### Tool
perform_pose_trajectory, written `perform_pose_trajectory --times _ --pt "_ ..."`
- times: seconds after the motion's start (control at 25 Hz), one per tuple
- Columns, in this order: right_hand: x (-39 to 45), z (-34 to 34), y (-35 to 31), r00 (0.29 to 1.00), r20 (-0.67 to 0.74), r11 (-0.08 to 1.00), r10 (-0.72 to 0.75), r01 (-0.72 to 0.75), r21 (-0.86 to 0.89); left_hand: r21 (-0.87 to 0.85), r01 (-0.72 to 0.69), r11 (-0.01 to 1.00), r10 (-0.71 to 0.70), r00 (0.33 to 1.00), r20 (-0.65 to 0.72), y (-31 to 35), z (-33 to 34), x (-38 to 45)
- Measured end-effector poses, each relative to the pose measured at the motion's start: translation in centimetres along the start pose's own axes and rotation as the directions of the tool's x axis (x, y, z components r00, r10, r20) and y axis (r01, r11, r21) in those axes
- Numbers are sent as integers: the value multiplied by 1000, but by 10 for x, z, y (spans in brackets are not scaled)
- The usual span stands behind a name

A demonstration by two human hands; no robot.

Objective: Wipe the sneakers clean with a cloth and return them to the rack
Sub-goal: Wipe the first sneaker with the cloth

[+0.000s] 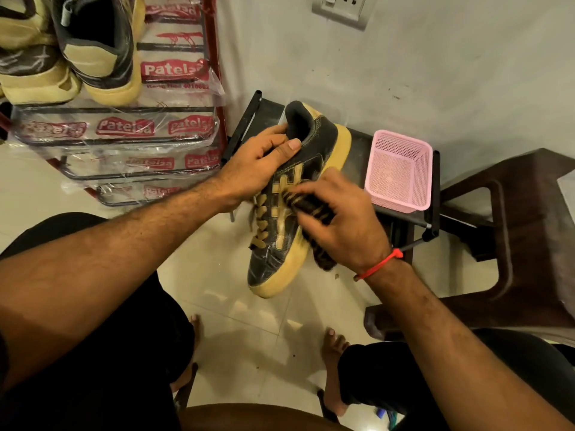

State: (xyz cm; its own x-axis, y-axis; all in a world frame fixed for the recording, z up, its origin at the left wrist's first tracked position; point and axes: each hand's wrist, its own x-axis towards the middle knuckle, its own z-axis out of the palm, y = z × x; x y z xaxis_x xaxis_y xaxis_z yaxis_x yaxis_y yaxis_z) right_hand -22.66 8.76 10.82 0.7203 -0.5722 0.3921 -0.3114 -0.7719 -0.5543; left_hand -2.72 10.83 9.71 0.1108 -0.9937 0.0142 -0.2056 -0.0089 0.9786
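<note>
A black sneaker [281, 244] with tan stripes, tan laces and a thick cream sole is held in the air over the floor, toe toward me. My left hand [255, 164] grips it at the collar, thumb on the outer side. My right hand [339, 219] holds a dark striped cloth [314, 206] bunched in its fingers and presses it against the sneaker's side near the sole. The shoe rack [124, 132], wrapped in clear printed plastic, stands at the upper left with two more sneakers [99, 48] on its top shelf.
A pink mesh basket [399, 169] sits on a low black stand [357, 150] against the wall. A brown plastic stool [525, 237] is at the right. My bare feet rest on the tiled floor [236, 306] below. A wall socket [342, 7] is above.
</note>
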Motion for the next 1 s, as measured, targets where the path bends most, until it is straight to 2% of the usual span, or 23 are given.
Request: perform_pose_trajectory --times 0.08,0.16,0.24,0.32,0.36,0.4,0.48,0.52,0.6,0.64,0.68,0.76,0.84,0.88,0.92,1.0 --pt "-1 2 -1 989 124 996 -76 80 -26 19 9 1000 -10 1000 21 0 -5 2" --pt "1 -3 2 981 148 988 -125 137 -75 17 19 1000 -20 996 86 -1 -5 3" --pt "4 -12 9 994 33 984 -103 106 -142 -1 16 1000 -16 991 130 -2 -2 3" --pt "8 -25 18 983 -183 981 -24 -12 -195 -20 34 999 -31 989 142 1 0 3" --pt "10 -29 21 969 -246 980 17 -65 -188 -43 58 997 -53 991 125 3 0 4" --pt "9 -28 20 967 -250 982 44 -87 -165 -79 83 993 -75 993 96 5 -2 5" --pt "2 -13 6 995 -101 994 -11 0 -111 -145 111 983 -110 994 11 7 -9 7" --pt "-4 -2 -6 994 20 990 -110 112 -87 -148 122 981 -125 992 -14 7 -13 7" --pt "-12 10 -25 920 231 940 -316 336 -51 -86 137 987 -137 991 9 8 -17 5" --pt "-9 7 -23 903 256 928 -345 369 -47 -49 139 989 -137 990 43 9 -17 4" --pt "-4 1 -16 921 224 938 -317 340 -68 -33 138 990 -135 988 70 9 -14 4" --pt "6 -14 1 979 82 971 -186 196 -135 -64 126 990 -122 991 57 11 -10 7" --pt "7 -13 4 995 -8 979 -98 95 -181 -90 115 989 -115 993 2 11 -9 11" --pt "3 -4 -4 993 11 977 -118 118 -180 -72 117 990 -118 993 -12 11 -9 12" --pt "-4 8 -15 979 75 968 -191 200 -153 -33 124 992 -124 992 -15 10 -9 11" --pt "-15 23 -33 911 227 923 -345 374 -95 54 145 988 -146 989 5 7 -8 9"
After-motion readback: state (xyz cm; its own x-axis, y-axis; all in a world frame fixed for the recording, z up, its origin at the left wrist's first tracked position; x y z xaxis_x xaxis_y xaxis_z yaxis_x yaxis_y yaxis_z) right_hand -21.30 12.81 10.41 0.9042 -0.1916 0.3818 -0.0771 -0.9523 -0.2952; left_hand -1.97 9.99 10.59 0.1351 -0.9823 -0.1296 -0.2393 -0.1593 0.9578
